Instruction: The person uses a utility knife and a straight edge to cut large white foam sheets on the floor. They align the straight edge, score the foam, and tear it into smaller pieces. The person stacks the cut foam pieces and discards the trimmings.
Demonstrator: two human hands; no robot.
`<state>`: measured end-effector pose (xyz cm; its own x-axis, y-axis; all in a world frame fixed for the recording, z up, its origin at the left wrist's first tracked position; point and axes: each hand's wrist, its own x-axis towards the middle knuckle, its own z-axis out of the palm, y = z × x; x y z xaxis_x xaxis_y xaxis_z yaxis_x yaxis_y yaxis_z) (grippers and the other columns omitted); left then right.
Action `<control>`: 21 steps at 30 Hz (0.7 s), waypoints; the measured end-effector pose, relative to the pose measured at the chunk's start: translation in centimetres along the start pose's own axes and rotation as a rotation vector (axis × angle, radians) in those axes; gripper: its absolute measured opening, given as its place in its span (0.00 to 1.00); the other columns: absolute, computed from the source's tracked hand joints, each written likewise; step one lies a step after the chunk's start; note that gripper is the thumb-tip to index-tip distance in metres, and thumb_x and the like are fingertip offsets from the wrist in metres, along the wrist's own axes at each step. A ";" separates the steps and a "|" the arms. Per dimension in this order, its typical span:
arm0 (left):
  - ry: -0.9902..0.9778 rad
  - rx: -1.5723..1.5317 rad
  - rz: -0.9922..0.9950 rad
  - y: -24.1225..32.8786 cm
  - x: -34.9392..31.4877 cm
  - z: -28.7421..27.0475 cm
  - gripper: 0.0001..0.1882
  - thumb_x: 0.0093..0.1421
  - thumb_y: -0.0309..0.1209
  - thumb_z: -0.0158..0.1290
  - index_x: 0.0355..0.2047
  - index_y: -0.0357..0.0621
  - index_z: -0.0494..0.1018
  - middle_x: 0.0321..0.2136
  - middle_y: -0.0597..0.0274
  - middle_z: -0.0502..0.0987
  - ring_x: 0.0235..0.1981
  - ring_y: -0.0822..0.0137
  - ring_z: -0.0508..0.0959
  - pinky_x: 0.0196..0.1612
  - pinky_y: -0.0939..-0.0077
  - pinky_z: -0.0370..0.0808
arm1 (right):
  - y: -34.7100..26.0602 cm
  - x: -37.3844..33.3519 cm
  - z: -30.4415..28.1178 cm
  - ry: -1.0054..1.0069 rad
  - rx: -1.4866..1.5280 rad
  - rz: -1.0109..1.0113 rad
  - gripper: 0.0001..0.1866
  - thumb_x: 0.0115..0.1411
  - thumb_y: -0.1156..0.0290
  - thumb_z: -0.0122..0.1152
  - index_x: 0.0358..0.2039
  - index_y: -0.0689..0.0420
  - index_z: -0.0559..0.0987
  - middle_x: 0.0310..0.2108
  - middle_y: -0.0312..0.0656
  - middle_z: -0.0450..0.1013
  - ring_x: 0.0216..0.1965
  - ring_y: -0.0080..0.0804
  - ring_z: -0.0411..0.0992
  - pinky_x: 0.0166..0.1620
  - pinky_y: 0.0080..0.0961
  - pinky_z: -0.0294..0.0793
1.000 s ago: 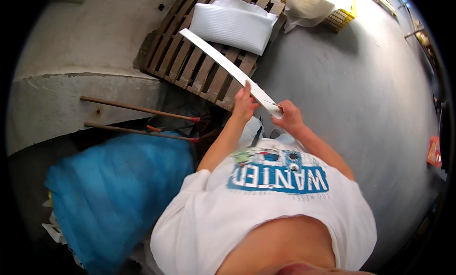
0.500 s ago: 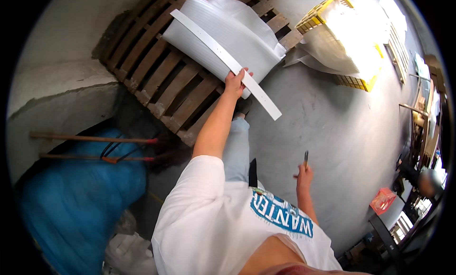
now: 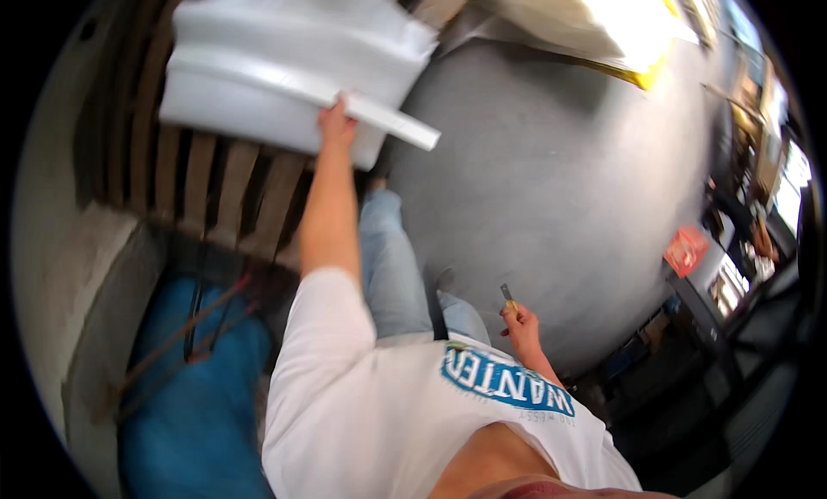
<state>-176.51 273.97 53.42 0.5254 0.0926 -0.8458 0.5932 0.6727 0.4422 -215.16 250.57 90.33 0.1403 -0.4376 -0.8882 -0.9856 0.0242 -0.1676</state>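
Observation:
My left hand (image 3: 337, 127) reaches out far and is closed around a long, flat white strip (image 3: 396, 123). The strip lies slantwise over a roll or folded pile of white foam sheet (image 3: 284, 43); motion blur hides whether the two touch. Beneath the foam is a slatted wooden pallet (image 3: 233, 185). Close to my body on the right, my right hand (image 3: 523, 329) grips a small knife (image 3: 510, 301) with a yellowish handle and a dark blade pointing away from me. The knife's exact type is too small to tell.
Beyond the grey floor, a yellow crate (image 3: 648, 75) stands at the far right with white sheeting (image 3: 560, 21) draped on it. A blue covered heap (image 3: 202, 387) with two wooden poles (image 3: 185, 331) sits at lower left. To the right are a red crate (image 3: 687, 251) and dark framework (image 3: 698, 318).
The view has turned, so the pallet, foam and strip sit farther left. My left hand still holds the strip, and my right hand still holds the knife, now closer to my body.

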 end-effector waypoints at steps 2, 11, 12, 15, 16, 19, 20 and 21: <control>-0.229 0.027 -0.049 -0.1 -3.9 -0.7 0.20 0.65 0.28 0.50 0.55 0.32 0.64 0.52 0.47 0.72 0.52 0.55 0.74 0.50 0.53 0.77 | -0.3 0.0 -1.8 0.043 0.065 -0.037 0.13 0.64 0.62 0.55 0.33 0.59 0.77 0.23 0.31 0.66 0.24 0.18 0.67 0.25 0.22 0.74; -0.539 0.532 -0.315 -14.1 -36.3 9.4 0.11 0.67 0.29 0.48 0.47 0.38 0.68 0.41 0.59 0.77 0.40 0.71 0.78 0.41 0.77 0.77 | -0.8 -1.9 -15.8 0.641 -0.114 -0.503 0.12 0.64 0.64 0.53 0.28 0.60 0.75 0.25 0.42 0.71 0.25 0.37 0.71 0.30 0.32 0.72; -0.589 0.565 -0.368 -15.4 -38.8 12.0 0.12 0.67 0.29 0.48 0.48 0.38 0.68 0.42 0.58 0.77 0.41 0.69 0.78 0.42 0.74 0.77 | -0.8 -1.6 -17.6 0.751 -0.287 -0.623 0.12 0.64 0.65 0.53 0.28 0.60 0.74 0.25 0.44 0.72 0.26 0.42 0.72 0.32 0.35 0.72; -0.751 0.652 -0.486 -19.9 -45.1 20.8 0.12 0.67 0.32 0.47 0.47 0.39 0.69 0.44 0.56 0.78 0.44 0.65 0.79 0.43 0.73 0.79 | 0.0 -0.6 -23.4 0.748 -0.099 -0.705 0.11 0.62 0.66 0.54 0.29 0.61 0.75 0.30 0.47 0.73 0.31 0.52 0.71 0.36 0.41 0.71; -0.767 0.739 -0.520 -21.6 -46.7 23.3 0.13 0.67 0.32 0.48 0.48 0.39 0.69 0.44 0.56 0.78 0.44 0.64 0.79 0.46 0.69 0.78 | 1.1 0.3 -24.7 0.726 0.023 -0.674 0.11 0.62 0.66 0.55 0.29 0.61 0.75 0.31 0.46 0.74 0.31 0.52 0.71 0.35 0.43 0.70; -0.842 0.826 -0.425 -29.4 -49.6 31.5 0.13 0.66 0.32 0.50 0.47 0.38 0.70 0.42 0.57 0.79 0.42 0.63 0.79 0.46 0.66 0.78 | 3.0 5.7 -31.4 0.533 0.171 -0.516 0.15 0.63 0.63 0.56 0.27 0.63 0.72 0.26 0.54 0.70 0.26 0.50 0.69 0.30 0.40 0.67; -0.864 0.834 -0.396 -31.5 -50.4 33.6 0.13 0.65 0.32 0.51 0.46 0.37 0.70 0.42 0.58 0.78 0.41 0.64 0.78 0.45 0.68 0.77 | 2.3 6.1 -34.3 0.517 0.270 -0.454 0.19 0.61 0.59 0.58 0.27 0.65 0.73 0.21 0.56 0.66 0.21 0.37 0.61 0.29 0.36 0.66; -0.873 0.873 -0.336 -33.5 -51.1 36.0 0.13 0.65 0.33 0.51 0.45 0.38 0.72 0.41 0.58 0.78 0.39 0.66 0.79 0.43 0.69 0.77 | 1.8 6.0 -38.1 0.409 0.409 -0.441 0.19 0.62 0.59 0.56 0.27 0.64 0.74 0.23 0.55 0.70 0.22 0.37 0.65 0.30 0.36 0.68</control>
<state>-201.26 220.33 92.57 0.2999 -0.7214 -0.6243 0.8012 -0.1647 0.5752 -219.72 213.78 101.02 0.3909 -0.7835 -0.4830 -0.7196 0.0671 -0.6912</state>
